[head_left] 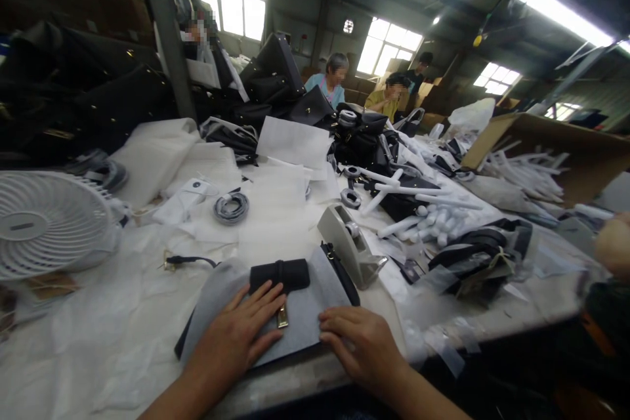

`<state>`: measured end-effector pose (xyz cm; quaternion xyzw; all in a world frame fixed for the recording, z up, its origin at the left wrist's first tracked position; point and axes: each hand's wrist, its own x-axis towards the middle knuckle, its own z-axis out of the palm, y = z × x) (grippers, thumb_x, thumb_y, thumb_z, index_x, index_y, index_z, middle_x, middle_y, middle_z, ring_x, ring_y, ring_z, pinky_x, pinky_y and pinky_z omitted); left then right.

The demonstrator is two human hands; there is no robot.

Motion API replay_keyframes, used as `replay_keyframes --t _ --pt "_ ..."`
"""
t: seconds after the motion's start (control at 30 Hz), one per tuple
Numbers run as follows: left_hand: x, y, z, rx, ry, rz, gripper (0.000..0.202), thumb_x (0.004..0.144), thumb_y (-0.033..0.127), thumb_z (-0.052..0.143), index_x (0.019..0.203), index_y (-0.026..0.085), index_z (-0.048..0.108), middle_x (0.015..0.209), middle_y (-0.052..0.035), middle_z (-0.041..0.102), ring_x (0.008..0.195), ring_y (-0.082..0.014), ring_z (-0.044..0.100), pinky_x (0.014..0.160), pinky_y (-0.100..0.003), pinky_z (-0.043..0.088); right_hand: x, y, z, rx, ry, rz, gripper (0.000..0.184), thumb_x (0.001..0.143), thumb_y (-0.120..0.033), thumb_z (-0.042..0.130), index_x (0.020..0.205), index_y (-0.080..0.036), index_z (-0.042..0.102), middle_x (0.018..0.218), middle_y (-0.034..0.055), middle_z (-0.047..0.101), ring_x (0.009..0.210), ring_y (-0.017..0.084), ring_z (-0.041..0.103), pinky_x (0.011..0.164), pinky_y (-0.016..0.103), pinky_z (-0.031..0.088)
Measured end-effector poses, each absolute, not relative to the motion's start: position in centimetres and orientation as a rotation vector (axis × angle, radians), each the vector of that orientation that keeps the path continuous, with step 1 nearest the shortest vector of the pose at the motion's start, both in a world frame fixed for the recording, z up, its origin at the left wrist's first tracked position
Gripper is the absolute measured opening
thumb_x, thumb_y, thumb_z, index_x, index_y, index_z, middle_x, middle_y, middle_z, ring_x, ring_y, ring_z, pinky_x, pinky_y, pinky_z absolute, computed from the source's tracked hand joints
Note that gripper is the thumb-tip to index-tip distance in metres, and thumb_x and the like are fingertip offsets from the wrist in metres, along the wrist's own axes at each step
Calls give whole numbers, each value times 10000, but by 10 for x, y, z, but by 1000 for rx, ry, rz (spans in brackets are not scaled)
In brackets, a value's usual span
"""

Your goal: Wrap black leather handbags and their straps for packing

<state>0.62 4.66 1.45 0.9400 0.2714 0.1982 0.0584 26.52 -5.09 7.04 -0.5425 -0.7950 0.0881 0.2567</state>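
A black handbag [180, 340] with a grey protective sheet [221, 298] over its front lies on the table before me. A black flap or strap piece [295, 273] and a gold clasp [282, 316] show at its middle. Spread flat on the sheet, my left hand [241, 328] has its fingertips touching the black piece, beside the clasp. My right hand [361, 344] rests at the bag's lower right edge, fingers extended leftward and thumb apart. A black strap with a gold buckle [170, 261] reaches out to the left; another black strap [342, 272] lies along the right side.
A grey tape dispenser [352, 243] stands right behind the bag. A white fan [54, 226] is at the left. Beyond lie a wrapped coil [231, 208], white foam sheets [295, 144], white tubes [433, 223] and black bags [275, 72]. Co-workers sit farther back; another person's arm [615, 246] shows right.
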Motion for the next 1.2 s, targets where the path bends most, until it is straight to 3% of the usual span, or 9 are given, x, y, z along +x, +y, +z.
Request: replay_keyframes --t 0.1,0.2,0.3,0.4,0.67,0.87,1.0,1.2 --pt "8 46 16 2809 841 620 480 932 404 599 1386 277 506 1449 -19 534 1315 -245 519 1098 -431 427 249 -38 89 -1642 -2153 295 122 941 -219 569 871 -223 668 884 26 722 849 184 677 769 271 489" --pt "8 45 18 2771 861 603 476 934 407 596 1386 287 504 1460 -16 521 1329 -253 502 1097 -454 427 227 -21 97 -1658 -2101 400 77 925 -185 578 911 -224 643 915 19 685 828 169 650 733 252 468" --pt "8 45 20 2710 890 561 454 969 417 530 1407 313 472 1462 1 518 1346 -250 483 1092 -494 426 212 -6 89 -1663 -2041 539 78 868 -182 654 931 -215 622 906 11 653 755 154 622 658 240 443" --pt "11 45 22 2653 942 553 387 1004 387 457 1386 340 494 1449 17 536 1339 -237 491 1088 -497 423 209 1 72 -1667 -2003 614 124 829 -171 697 928 -201 629 869 11 643 774 163 610 684 248 438" --pt "25 44 34 2562 1067 531 258 903 279 658 1159 298 671 1373 -16 614 1272 -278 540 1065 -507 403 209 6 71 -1771 -1968 812 64 849 -242 674 825 -188 699 755 3 682 696 137 624 623 215 417" --pt "19 44 36 2477 1026 566 320 877 214 664 1177 323 669 1381 -7 602 1269 -275 528 1074 -521 390 196 27 90 -1966 -2379 612 202 899 -313 609 817 -160 713 766 42 744 687 164 680 554 234 397" --pt "16 46 34 2497 974 625 331 874 229 658 1192 320 670 1377 -28 605 1254 -290 542 1052 -525 422 188 37 92 -1896 -2601 496 164 878 -215 618 821 -125 743 804 113 756 761 243 702 639 287 453" --pt "16 47 33 2502 947 645 289 867 264 687 1156 278 690 1355 -46 627 1245 -302 561 1044 -537 443 181 36 81 -1727 -2820 323 103 806 -80 668 843 -113 758 883 150 742 873 293 683 745 337 518"
